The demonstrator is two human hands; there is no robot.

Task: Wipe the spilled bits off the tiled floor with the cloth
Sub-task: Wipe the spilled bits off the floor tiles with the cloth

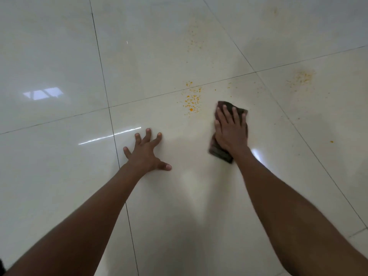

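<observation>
Two bare forearms reach in from the near edge over a glossy pale tiled floor (59,56) crossed by thin dark grout lines; the left hand (146,153) lies nearer and to the left, planted flat on the tile with fingers and thumb spread wide and straight, holding nothing; well apart from it, to the right and slightly farther, the right hand (231,132) lies palm down on a dark brown cloth (220,153), its fingers straight and close together, pressing the cloth against the floor rather than gripping it; the cloth shows beyond the fingertips at its far end and beside the wrist at its near end; just left of the cloth's far end, a cluster of bright orange spilled bits (192,101) sits on both sides of a grout line; one stray orange speck (331,141) lies well to the right; farther right, a paler smeared patch of orange bits (302,78) marks another tile; farther still, a faint trail of specks (194,39) runs toward the far edge.
</observation>
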